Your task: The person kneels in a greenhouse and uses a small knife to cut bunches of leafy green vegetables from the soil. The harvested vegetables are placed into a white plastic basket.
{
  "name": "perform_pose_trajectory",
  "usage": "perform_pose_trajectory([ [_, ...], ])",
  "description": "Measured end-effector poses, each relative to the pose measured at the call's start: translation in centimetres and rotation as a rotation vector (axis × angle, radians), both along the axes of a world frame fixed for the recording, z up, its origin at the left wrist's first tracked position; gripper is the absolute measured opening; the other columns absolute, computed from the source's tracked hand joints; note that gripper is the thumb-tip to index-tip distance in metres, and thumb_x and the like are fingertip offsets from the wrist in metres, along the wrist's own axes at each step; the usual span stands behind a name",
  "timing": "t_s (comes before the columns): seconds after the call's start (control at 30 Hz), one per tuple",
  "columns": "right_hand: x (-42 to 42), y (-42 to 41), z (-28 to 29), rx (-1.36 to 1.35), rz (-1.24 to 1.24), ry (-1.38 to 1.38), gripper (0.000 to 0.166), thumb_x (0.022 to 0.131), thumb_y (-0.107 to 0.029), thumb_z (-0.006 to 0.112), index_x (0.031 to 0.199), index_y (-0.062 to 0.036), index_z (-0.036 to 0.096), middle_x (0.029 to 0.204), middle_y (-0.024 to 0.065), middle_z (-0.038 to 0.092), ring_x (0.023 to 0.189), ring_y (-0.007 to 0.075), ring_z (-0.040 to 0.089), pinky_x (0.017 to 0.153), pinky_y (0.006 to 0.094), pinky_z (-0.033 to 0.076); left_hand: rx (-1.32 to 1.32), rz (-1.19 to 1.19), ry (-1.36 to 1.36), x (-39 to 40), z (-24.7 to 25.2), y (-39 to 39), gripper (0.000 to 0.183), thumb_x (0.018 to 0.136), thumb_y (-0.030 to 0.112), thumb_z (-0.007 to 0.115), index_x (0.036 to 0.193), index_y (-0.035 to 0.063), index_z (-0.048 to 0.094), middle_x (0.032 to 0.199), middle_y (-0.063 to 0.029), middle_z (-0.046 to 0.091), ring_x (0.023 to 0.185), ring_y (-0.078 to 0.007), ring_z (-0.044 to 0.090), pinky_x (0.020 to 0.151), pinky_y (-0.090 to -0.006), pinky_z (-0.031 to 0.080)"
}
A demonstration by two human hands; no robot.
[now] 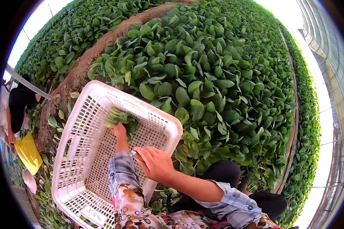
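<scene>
My left hand (119, 131) reaches into a white perforated plastic crate (176, 123) and grips a bunch of leafy greens (128, 118). The bunch lies at the crate's far wall, pale stems to the left and dark leaves to the right. My right hand (156, 164) is closed around a hand tool (133, 154) with a wooden-looking handle and a metal collar, held above the crate's near right side. The tool's blade or tip is too faint to make out. Besides the bunch, the crate's floor shows bare holes.
Dense rows of leafy greens (206, 74) grow beyond and right of the crate. A bare soil strip (83, 65) runs along the left. Another person (17, 100) crouches at far left beside a yellow bag (28, 153). Loose leaves (53, 121) litter the ground. My dark-clothed knee (222, 173) is right.
</scene>
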State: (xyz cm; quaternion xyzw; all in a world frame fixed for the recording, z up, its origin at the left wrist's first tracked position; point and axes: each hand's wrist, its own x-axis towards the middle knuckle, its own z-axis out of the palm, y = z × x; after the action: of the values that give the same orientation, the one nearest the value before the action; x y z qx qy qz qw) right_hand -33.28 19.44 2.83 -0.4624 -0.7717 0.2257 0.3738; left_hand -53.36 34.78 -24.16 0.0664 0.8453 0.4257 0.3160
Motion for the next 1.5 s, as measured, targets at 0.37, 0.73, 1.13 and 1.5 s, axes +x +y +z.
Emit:
perform_pose_trajectory([
  [0.37,0.5,-0.6,0.0,0.03,-0.004,0.052,0.028,0.086,-0.016,0.059,0.111,-0.0061,0.054,0.086,0.0096,0.059,0.078,0.0291,0.06,0.066,0.0385,0.05,0.109,-0.518,0.829,-8.4,1.5,-4.7,0.038,0.088,0.027,0.058,0.11,-0.0041,0.061,0.116,-0.0205,0.058,0.109,-0.037,0.054,0.092,-0.0446,0.043],
  [0.73,0.2,-0.5,0.0,0.005,-0.008,0.03,0.027,0.088,-0.018,0.058,0.112,-0.0067,0.053,0.088,0.0097,0.06,0.082,0.0292,0.06,0.068,0.0397,0.05,0.163,-0.966,0.845,0.0,6.7,0.3,0.044,0.077,0.03,0.073,0.108,0.0002,0.065,0.119,-0.0144,0.057,0.112,-0.0324,0.051,0.096,-0.0405,0.042],
  [1.13,0.1,-0.3,-0.1,0.0,-0.021,0.005,0.032,0.081,-0.013,0.063,0.111,-0.0089,0.055,0.086,0.0078,0.061,0.08,0.0283,0.062,0.065,0.0378,0.051,0.39,-0.578,0.239,-0.6,4.2,0.9,0.029,0.09,0.027,0.064,0.108,0.005,0.069,0.076,-0.0041,0.068,0.057,-0.0101,0.056,0.056,-0.0315,0.047],
  [1.5,0.0,0.1,-0.3,0.006,-0.012,-0.004,0.031,0.082,-0.014,0.062,0.111,-0.0079,0.055,0.088,0.009,0.061,0.081,0.0286,0.062,0.067,0.0369,0.05,0.547,-0.336,-0.048,-0.8,5.5,1.3,0.031,0.093,0.028,0.058,0.111,0.0037,0.066,0.096,-0.0042,0.069,0.071,-0.0113,0.059,0.054,-0.0324,0.048],
])
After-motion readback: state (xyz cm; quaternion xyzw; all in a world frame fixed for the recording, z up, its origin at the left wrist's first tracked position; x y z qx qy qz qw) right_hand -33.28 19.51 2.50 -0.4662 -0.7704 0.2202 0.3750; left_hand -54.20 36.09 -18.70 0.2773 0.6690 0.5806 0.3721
